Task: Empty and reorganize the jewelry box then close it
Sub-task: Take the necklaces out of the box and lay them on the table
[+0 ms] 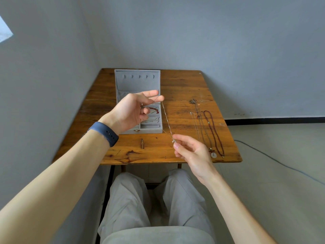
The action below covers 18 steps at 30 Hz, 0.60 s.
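A grey velvet jewelry box [137, 81] stands open on the wooden table [184, 85], lid upright with several hooks. Its compartments hold a red bead bracelet [154, 109] and silver pieces. A thin silver chain necklace [167, 118] stretches in the air between my hands. My left hand [135, 110] is raised in front of the box and pinches the chain's upper end between thumb and forefinger. My right hand [190, 150] pinches the lower end, by a small pendant, over the table's front edge.
Right of the box, several necklaces lie in straight lines on the table: a dark red beaded one [213, 132], a cord with a white disc pendant [213, 154] and thin chains [196, 125]. Walls close in behind and left. A cable [281, 163] runs across the floor.
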Each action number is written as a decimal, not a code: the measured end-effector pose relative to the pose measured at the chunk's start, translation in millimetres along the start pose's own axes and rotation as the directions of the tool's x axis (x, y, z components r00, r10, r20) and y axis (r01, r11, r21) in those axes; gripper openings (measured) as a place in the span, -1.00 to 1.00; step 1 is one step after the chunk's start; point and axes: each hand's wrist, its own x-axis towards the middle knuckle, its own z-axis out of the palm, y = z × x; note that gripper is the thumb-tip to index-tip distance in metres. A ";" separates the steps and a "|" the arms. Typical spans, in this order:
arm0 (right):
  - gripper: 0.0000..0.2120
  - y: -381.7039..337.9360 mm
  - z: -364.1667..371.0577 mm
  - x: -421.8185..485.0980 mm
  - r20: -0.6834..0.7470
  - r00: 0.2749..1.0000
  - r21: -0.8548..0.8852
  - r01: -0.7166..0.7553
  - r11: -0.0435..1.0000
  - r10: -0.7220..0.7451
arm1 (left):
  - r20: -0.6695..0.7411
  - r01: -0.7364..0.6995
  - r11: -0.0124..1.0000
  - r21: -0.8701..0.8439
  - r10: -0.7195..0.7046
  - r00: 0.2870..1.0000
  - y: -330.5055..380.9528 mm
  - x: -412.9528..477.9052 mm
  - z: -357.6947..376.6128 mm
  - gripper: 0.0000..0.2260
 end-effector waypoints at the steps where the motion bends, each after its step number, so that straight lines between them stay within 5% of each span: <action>1: -0.73 -0.2 0.2 0.2 0.017 1.000 0.006 -0.005 1.000 0.005 | 0.002 0.002 1.000 0.013 -0.002 1.000 0.0 -0.7 -1.1 -0.65; 9: -0.73 -4.0 3.7 3.4 0.077 0.996 0.192 -0.064 0.979 0.050 | 0.059 0.012 0.998 0.058 -0.015 0.998 1.6 -4.3 -4.1 -0.57; 18: -0.72 -2.9 3.7 6.5 0.101 0.993 0.209 -0.082 0.974 0.062 | 0.081 0.015 0.996 0.093 -0.023 0.996 1.6 -0.1 -11.3 -0.55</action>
